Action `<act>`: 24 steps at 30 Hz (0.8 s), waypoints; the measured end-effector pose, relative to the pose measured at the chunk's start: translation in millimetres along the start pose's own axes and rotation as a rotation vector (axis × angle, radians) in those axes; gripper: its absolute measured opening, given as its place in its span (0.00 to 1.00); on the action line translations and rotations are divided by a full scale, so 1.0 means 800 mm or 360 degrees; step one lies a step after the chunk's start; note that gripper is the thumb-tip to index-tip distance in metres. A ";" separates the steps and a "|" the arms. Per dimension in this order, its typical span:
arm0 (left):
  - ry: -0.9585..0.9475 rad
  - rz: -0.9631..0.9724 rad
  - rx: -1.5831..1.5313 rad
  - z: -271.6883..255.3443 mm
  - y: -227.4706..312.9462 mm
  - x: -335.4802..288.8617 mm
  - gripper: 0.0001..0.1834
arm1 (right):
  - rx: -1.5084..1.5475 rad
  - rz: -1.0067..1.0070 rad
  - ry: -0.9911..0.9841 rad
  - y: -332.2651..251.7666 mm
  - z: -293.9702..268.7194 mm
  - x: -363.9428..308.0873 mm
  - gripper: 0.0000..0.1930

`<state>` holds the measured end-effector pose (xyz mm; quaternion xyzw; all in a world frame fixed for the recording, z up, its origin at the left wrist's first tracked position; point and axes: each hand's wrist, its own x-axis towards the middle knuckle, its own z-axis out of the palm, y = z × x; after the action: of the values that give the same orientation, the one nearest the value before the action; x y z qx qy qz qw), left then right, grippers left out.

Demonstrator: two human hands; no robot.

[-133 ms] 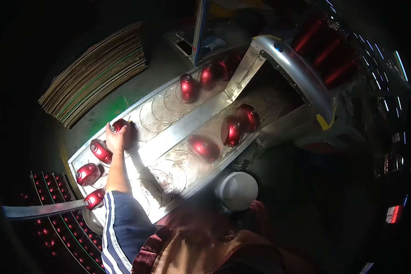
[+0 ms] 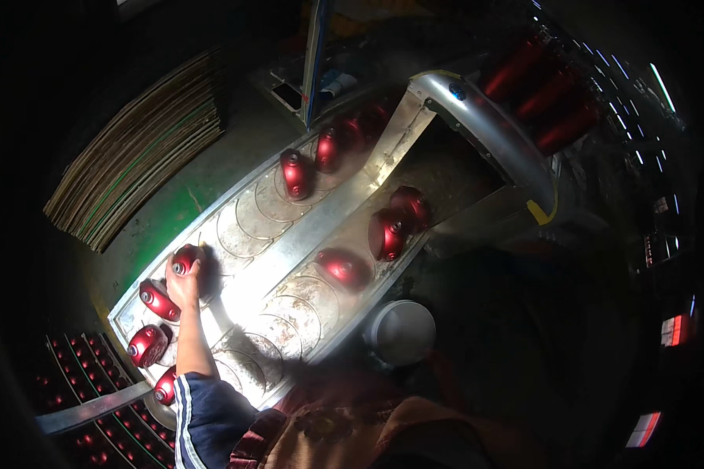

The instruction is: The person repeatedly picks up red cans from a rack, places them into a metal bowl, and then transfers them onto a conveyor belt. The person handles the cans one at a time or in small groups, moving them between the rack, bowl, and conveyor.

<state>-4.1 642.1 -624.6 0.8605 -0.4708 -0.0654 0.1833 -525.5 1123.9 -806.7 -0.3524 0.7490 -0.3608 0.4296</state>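
My left hand (image 2: 184, 288) has its fingers wrapped round a glossy red rounded vessel with a short neck (image 2: 185, 259), at the far left edge of a long metal conveyor (image 2: 289, 234). Nearer me along the same edge lie more such vessels: one beside my hand (image 2: 159, 301), another past it (image 2: 148, 345), and one partly behind my forearm (image 2: 165, 386). The bright light leaves the conveyor around my hand very white. My right hand does not show; the area by the bucket is dark.
More red vessels stand farther along the conveyor (image 2: 296, 175), (image 2: 344, 268) near a silver metal arch (image 2: 485, 109). A white bucket (image 2: 403, 332) stands beside the conveyor. At the left are a stack of flat boards (image 2: 137, 148) and racks of small red items (image 2: 94, 375).
The whole view has shifted, and the conveyor sits lower left in it. My left hand stays on the vessel. A dim right hand by the bucket no longer shows.
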 end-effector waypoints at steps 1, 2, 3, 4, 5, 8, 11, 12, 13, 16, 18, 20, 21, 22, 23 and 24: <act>-0.0054 0.0076 -0.0099 0.011 0.000 -0.003 0.38 | -0.0488 -0.0136 0.0093 0.004 0.007 0.011 0.15; -0.0035 0.0079 -0.0179 0.011 -0.004 -0.003 0.37 | -0.0967 -0.0241 0.0181 0.002 0.016 0.024 0.16; 0.0013 0.0120 -0.0225 0.012 -0.010 -0.004 0.36 | -0.1054 -0.0153 0.0094 -0.004 0.022 0.039 0.15; 0.0057 0.0029 -0.0207 0.014 -0.013 -0.001 0.36 | -0.1134 -0.0070 -0.0004 -0.018 0.032 0.055 0.15; 0.0099 -0.0045 -0.0114 0.015 -0.019 -0.001 0.36 | -0.1207 0.0002 -0.0121 -0.039 0.039 0.074 0.15; 0.0040 -0.0084 -0.0139 0.014 -0.033 -0.002 0.37 | -0.0310 -0.0186 -0.0036 -0.134 0.052 0.140 0.18; 0.0073 0.0049 -0.0296 0.006 -0.041 -0.005 0.37 | 0.0513 -0.0405 0.0097 -0.256 0.068 0.224 0.15; 0.0050 0.0124 -0.0430 0.003 -0.040 -0.010 0.38 | 0.0342 -0.0462 0.0127 -0.291 0.070 0.252 0.21; 0.0000 0.0193 -0.0569 0.002 -0.039 -0.017 0.38 | 0.0239 -0.0595 0.0139 -0.320 0.070 0.270 0.30; -0.0256 0.0358 -0.0963 0.003 -0.023 -0.050 0.38 | -0.0475 -0.0522 0.0321 -0.373 0.083 0.334 0.45; -0.0491 0.0440 -0.1151 0.008 -0.005 -0.080 0.38 | -0.0564 -0.0297 0.0138 -0.377 0.091 0.362 0.51; -0.0723 0.0541 -0.1263 0.020 0.023 -0.112 0.39 | -0.0584 -0.0188 -0.0080 -0.368 0.095 0.389 0.53; -0.0803 0.0605 -0.1239 0.025 0.039 -0.128 0.39 | -0.0631 -0.0159 -0.0027 -0.361 0.097 0.400 0.54; -0.0894 0.0699 -0.1163 0.028 0.054 -0.143 0.40 | -0.0597 -0.0398 0.0150 -0.354 0.099 0.408 0.49; -0.0916 0.0818 -0.0870 0.035 0.072 -0.154 0.39 | -0.0614 -0.0548 0.0333 -0.348 0.098 0.418 0.46; -0.1050 0.0873 -0.0823 0.042 0.090 -0.167 0.40 | -0.0661 -0.0623 0.0428 -0.344 0.098 0.426 0.43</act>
<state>-143.7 709.6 -636.7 0.5649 -0.6810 -0.3981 0.2424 -525.2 684.8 -736.6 -0.5193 0.7748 -0.3191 0.1680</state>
